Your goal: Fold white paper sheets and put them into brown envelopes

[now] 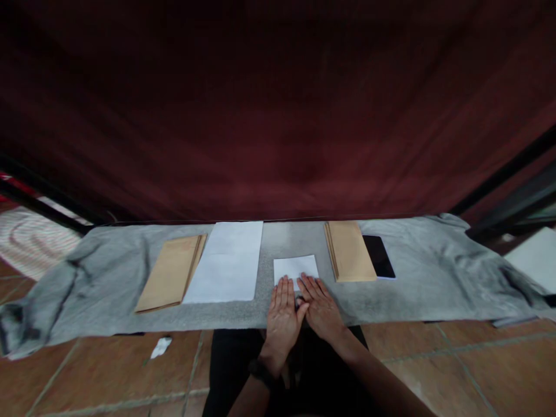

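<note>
A small white folded sheet of paper (295, 266) lies flat on the grey cloth, close to its front edge. My left hand (282, 313) rests with fingers stretched out over the paper's lower left part. Beside it, my right hand (320, 307) lies flat on the lower right part, fingers extended. The thumbs meet or nearly meet between the hands. Both palms cover the paper's near edge. To the left is a larger stack or sheet of white paper (226, 263).
Brown envelopes (169, 272) lie at the left, and more brown envelopes (353, 252) at the right, partly over a dark phone (381, 258). Grey cloth (425, 272) covers the narrow surface. A dark red curtain (278, 116) hangs behind. A white scrap (161, 347) is on the tiled floor.
</note>
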A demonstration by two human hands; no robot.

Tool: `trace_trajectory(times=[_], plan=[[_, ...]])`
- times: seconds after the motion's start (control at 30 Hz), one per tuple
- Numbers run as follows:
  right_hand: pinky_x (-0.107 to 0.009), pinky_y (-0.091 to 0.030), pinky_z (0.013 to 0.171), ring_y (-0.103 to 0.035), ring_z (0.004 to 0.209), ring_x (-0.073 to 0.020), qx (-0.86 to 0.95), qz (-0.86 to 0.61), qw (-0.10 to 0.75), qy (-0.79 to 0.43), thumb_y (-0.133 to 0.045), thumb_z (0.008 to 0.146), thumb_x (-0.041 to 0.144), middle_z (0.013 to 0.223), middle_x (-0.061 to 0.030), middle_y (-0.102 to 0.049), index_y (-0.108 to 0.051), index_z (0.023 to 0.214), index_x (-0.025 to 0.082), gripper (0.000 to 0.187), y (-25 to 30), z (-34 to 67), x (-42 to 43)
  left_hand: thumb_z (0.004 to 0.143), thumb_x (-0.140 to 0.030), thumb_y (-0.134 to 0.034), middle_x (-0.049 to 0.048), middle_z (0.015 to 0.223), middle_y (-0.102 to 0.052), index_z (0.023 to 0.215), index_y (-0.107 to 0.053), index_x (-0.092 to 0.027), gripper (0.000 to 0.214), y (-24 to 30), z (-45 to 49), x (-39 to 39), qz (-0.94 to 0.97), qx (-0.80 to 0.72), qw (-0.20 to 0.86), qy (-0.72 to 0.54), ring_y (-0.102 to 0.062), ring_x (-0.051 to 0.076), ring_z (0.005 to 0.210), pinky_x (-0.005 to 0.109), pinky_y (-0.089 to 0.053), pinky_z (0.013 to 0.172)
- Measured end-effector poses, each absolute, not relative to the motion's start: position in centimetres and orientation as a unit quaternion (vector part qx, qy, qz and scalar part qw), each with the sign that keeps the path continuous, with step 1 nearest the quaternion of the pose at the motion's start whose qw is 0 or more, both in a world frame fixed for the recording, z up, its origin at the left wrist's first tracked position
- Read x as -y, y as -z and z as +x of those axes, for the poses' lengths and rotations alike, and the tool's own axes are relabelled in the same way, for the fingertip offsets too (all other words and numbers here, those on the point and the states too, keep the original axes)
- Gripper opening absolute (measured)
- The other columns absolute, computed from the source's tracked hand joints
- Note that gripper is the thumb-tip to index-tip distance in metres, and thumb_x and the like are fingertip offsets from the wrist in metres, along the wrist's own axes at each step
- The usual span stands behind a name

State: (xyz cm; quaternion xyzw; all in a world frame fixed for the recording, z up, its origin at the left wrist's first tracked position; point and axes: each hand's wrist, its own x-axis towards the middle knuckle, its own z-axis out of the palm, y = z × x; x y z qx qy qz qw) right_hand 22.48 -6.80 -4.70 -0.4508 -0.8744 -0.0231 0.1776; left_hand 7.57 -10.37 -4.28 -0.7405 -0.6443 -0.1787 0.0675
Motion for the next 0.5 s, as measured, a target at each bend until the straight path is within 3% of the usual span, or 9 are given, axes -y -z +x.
trace_trajectory(times=[0.23,0.5], plan=[[-0.045,-0.029,0.122,-0.036,0.147,-0.0250,0.843,-0.497,0.200,0.051,-0.043,0.103,0.033,0.158,-0.0153,-0.040,-0.026,0.158,0.008,0.062,5.4,23.0,7.5,0.102,-0.051,-0.038,0.0222,0.155,-0.042,0.156,-0.026,-0.005,0.072,4.5,6.9,10.9,-0.711,0.676,0.073,0.180,-0.036,0.031,0.147,0.049,-0.037,0.117],[-0.046,-0.034,0.118,-0.041,0.143,-0.0297,0.808,-0.548,0.204,0.070,-0.042,0.104,0.036,0.155,-0.0192,-0.043,-0.032,0.155,0.006,0.060,5.6,23.8,8.5,0.103,-0.048,-0.037,0.0219,0.153,-0.045,0.156,-0.029,-0.006,0.068,4.3,6.0,11.4,-0.686,0.699,0.071,0.188,-0.040,0.032,0.145,0.051,-0.038,0.117]])
